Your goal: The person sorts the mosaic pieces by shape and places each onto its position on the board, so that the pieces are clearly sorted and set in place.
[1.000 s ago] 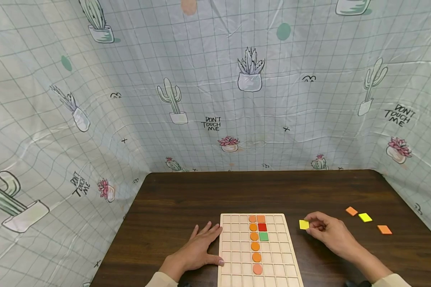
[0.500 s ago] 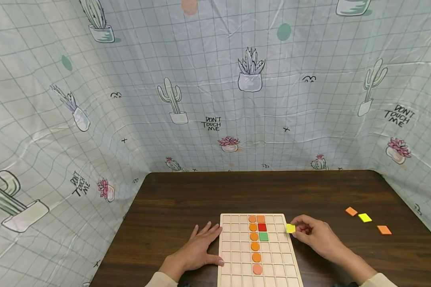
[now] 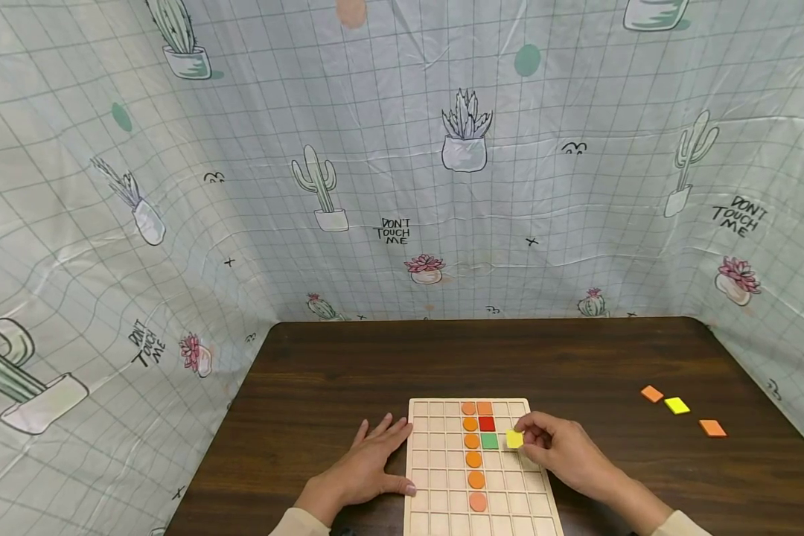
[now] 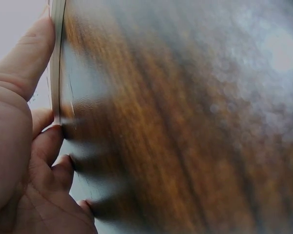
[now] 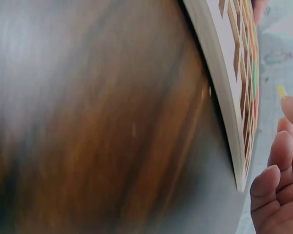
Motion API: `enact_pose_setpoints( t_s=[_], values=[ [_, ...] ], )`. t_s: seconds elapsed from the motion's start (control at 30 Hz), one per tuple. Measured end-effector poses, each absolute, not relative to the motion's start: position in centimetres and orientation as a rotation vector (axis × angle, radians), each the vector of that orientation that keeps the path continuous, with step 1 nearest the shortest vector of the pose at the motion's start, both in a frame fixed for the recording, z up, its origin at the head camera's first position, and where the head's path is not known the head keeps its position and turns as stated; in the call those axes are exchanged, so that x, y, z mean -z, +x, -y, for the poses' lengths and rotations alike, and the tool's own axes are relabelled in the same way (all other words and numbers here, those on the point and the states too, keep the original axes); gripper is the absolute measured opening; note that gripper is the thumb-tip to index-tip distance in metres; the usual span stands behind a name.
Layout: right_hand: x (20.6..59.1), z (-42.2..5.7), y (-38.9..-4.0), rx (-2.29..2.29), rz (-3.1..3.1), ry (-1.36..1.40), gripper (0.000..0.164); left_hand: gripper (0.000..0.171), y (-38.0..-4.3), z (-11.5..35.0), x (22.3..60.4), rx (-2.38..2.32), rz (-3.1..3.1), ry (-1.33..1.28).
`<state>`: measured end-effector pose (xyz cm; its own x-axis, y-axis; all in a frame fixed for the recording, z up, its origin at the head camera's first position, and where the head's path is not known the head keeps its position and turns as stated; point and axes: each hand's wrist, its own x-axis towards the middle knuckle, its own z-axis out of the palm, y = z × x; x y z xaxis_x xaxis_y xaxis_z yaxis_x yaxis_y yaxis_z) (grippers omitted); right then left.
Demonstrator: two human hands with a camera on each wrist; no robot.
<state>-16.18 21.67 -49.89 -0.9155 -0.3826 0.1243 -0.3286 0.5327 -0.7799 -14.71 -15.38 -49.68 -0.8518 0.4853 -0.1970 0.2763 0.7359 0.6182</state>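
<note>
A pale wooden grid board [image 3: 442,469] lies on the dark table. One column of it holds several orange discs [image 3: 473,459]; right of them sit an orange square [image 3: 485,408], a red square [image 3: 486,423] and a green square [image 3: 489,441]. My right hand [image 3: 569,450] pinches a yellow square tile [image 3: 514,439] over the board, just right of the green one. In the right wrist view the yellow tile [image 5: 282,91] shows edge-on, raised above the board. My left hand [image 3: 365,465] lies with spread fingers against the board's left edge, thumb on its rim.
On the table's right side lie two orange tiles [image 3: 652,394] [image 3: 713,428] and a yellow tile [image 3: 677,406] between them. The brown tabletop [image 3: 348,365] ends at a hanging curtain [image 3: 375,283] printed with cacti, which surrounds the back and sides.
My right hand has carried the yellow tile leftward, from the table right of the board to above its squares. My left hand has stayed at the board's edge.
</note>
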Motion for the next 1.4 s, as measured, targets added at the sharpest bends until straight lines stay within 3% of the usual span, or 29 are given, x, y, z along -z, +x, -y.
enact_pose_setpoints(
  t_s=[1.4],
  values=[
    [50.3,-18.1,-15.4,1.102,-2.752,-0.683,0.012,0.098,-14.7,15.4,49.8,-0.848,-2.6,0.605]
  ],
)
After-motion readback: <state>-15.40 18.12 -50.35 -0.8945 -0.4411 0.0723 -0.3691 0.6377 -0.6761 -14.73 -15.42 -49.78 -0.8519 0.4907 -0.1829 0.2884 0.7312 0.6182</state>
